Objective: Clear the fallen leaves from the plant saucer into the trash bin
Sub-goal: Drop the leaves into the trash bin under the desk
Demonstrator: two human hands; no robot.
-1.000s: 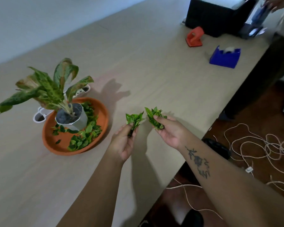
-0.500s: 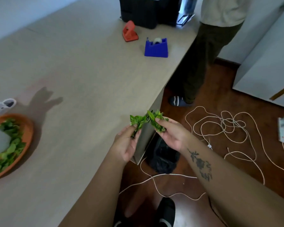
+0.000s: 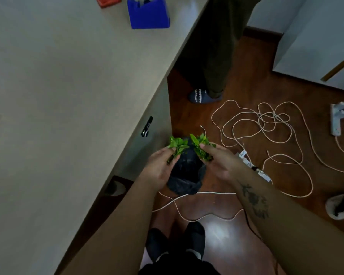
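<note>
My left hand pinches a small bunch of green leaves, and my right hand grips a second bunch of leaves. Both hands hover side by side over a trash bin lined with a dark bag, which stands on the wooden floor beside the table's edge. The bin shows between and below my hands. The plant and its saucer are out of view.
The beige table fills the left, with a blue tape dispenser at its far end. White cords lie tangled on the floor to the right, near a power strip. Another person's leg and slipper stand beyond the bin.
My view has swung right and down, away from the plant and saucer. Both hands, still holding leaves, have moved off the table to above the trash bin.
</note>
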